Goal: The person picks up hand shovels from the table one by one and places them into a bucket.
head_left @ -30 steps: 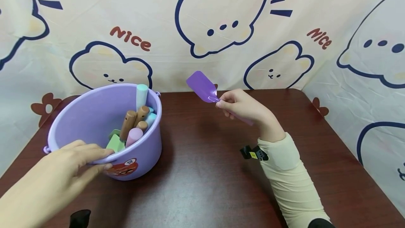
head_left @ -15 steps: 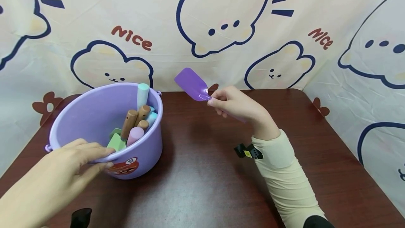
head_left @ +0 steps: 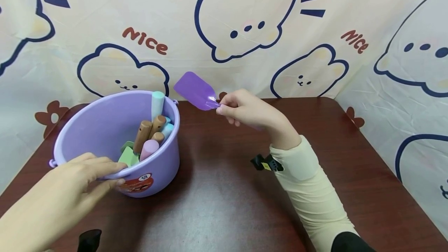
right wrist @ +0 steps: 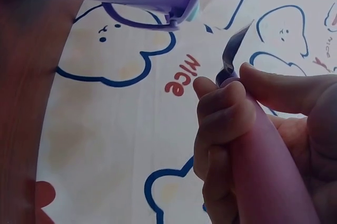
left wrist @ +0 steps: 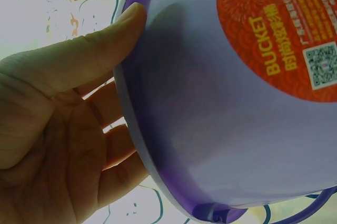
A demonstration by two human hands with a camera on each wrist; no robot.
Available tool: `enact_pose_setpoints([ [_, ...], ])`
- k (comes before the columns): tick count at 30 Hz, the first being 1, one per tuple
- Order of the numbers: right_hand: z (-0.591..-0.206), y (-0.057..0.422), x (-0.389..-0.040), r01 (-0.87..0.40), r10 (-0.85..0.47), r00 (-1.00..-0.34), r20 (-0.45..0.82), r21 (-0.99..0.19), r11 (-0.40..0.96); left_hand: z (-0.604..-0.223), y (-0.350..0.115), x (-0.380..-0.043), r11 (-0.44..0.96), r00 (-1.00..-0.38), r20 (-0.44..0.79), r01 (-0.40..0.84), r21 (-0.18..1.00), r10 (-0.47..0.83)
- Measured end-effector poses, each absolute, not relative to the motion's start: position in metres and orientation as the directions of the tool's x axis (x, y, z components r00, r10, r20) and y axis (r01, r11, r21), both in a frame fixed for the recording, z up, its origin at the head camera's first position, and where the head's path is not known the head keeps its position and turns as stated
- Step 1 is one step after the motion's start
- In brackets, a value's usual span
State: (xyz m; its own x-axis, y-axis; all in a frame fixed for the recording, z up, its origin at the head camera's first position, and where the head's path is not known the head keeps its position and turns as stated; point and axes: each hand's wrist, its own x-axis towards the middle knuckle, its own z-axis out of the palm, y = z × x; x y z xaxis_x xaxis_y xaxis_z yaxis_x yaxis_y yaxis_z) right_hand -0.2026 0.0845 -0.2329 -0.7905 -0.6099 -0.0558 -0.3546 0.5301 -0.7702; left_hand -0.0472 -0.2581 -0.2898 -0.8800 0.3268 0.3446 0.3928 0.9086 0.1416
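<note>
My right hand [head_left: 253, 112] holds a small shovel [head_left: 196, 90] above the table, right of the bucket. It has a flat purple blade, which points up and left. In the right wrist view my fingers curl round its pink handle [right wrist: 271, 166]. At the left, a light purple bucket [head_left: 161, 178] stands on the table with several tools in it. My left hand [head_left: 75, 180] grips its near rim, thumb outside and fingers inside. Wooden handles [head_left: 142, 137], a pink handle [head_left: 149, 149], a teal handle [head_left: 157, 104] and a green blade [head_left: 128, 158] show inside; their lower ends are hidden.
The dark brown table [head_left: 217, 205] reaches back to a cream cloth [head_left: 196, 42] printed with cartoon clouds. A black object [head_left: 89, 240] shows at the bottom edge, near my left arm. The bucket's label [head_left: 138, 184] faces me.
My right hand has moved left and slightly up with the shovel, so the blade is closer to the bucket's right rim. My left hand and the bucket have stayed in place.
</note>
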Motion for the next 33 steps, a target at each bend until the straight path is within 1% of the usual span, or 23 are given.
enact_pose_setpoints([
  [7,-0.222,0.071,-0.201,-0.388,-0.631,-0.774,-0.056,-0.746,0.542,-0.289,-0.258,-0.047,0.906,-0.878,0.344,0.399,0.142,0.333],
  [22,-0.203,0.038,-0.201,-0.472,-0.694,-0.716,-0.068,-0.686,0.554,-0.288,-0.256,-0.047,0.911,-0.894,0.313,0.381,0.156,0.320],
  [33,-0.187,0.011,-0.205,-0.542,-0.718,-0.690,-0.094,-0.589,0.599,-0.289,-0.256,-0.048,0.913,-0.902,0.290,0.375,0.159,0.320],
])
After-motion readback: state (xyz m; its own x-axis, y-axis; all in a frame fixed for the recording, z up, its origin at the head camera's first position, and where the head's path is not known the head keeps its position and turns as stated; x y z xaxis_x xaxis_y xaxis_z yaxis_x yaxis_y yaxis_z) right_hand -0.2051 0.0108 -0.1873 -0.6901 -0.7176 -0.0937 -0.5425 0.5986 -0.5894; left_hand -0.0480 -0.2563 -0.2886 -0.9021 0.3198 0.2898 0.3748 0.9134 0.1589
